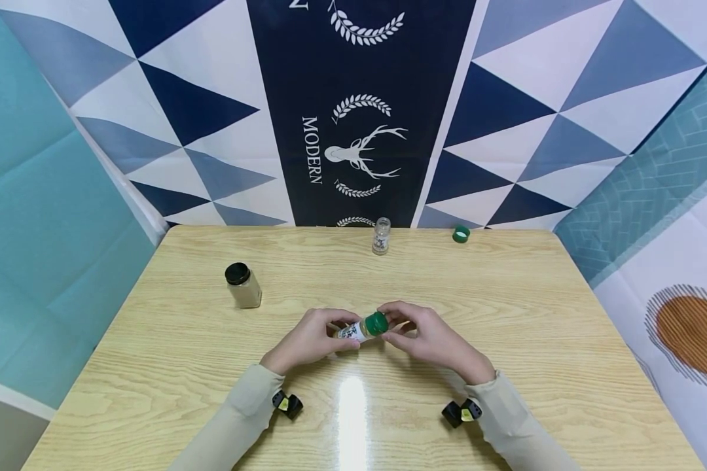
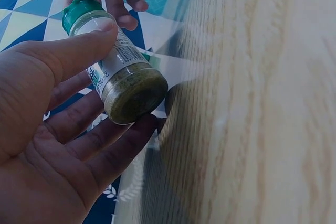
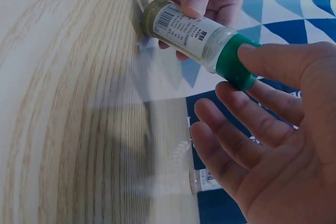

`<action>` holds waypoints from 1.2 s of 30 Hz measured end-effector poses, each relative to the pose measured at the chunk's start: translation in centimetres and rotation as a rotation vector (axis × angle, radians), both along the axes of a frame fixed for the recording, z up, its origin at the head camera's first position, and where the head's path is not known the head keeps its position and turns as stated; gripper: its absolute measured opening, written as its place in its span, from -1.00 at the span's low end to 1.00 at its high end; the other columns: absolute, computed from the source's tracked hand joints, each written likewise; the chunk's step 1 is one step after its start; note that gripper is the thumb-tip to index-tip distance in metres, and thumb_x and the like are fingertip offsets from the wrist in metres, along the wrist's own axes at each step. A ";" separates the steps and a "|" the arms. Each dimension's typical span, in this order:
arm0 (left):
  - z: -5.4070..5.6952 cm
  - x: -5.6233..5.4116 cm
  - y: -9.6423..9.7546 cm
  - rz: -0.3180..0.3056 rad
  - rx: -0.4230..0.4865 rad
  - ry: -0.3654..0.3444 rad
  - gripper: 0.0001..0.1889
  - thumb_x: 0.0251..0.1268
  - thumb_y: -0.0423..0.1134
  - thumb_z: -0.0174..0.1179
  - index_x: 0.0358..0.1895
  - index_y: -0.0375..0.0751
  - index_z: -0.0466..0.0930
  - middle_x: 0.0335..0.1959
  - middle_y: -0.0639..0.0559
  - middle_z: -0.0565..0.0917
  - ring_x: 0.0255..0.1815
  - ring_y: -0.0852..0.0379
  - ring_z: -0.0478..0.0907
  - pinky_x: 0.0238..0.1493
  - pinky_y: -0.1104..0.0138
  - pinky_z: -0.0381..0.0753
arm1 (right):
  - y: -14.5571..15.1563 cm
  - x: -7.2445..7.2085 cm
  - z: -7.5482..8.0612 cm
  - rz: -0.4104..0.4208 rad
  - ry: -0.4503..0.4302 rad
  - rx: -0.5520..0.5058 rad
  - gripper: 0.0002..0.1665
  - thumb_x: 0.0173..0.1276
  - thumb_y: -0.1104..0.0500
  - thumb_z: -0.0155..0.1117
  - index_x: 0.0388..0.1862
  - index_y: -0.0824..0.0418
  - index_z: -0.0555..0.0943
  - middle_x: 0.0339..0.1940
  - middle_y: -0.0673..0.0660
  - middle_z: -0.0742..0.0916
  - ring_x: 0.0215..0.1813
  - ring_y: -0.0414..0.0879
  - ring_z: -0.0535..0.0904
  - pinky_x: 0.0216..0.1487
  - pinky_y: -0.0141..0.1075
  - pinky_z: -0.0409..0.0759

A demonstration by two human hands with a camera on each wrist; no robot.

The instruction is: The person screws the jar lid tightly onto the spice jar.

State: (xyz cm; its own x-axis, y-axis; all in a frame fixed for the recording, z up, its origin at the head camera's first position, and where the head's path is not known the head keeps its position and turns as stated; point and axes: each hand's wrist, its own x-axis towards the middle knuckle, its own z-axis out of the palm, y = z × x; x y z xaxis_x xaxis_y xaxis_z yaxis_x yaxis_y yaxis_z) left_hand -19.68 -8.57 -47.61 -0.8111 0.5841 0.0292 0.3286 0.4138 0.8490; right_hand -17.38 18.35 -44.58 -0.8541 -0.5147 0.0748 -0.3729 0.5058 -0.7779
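A small spice jar with a white printed label and a green cap is held tilted above the table. My left hand grips its body between thumb and fingers; greenish-brown contents show at its base in the left wrist view. At the other end, my right hand pinches the cap, its thumb on one side and fingertips on the other in the right wrist view. The cap sits on the jar's neck. Whether it is loose or tight, I cannot tell.
At the left stands a jar with a black lid and beige contents. An uncapped clear glass jar stands at the table's back edge, and a loose green cap lies to its right. Patterned cloth hangs behind the wooden table.
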 end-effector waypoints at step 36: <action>0.1 0.1 0.0 -0.003 -0.026 0.028 -0.55 0.25 -0.09 0.49 0.20 -0.05 0.70 -0.01 0.09 0.77 -0.05 0.24 0.66 0.00 0.35 0.70 | 0.1 0.2 0.3 -0.005 -0.018 0.029 -0.32 0.46 -0.04 0.39 0.43 0.23 0.48 0.27 0.11 0.68 0.12 -0.04 0.69 0.11 -0.16 0.74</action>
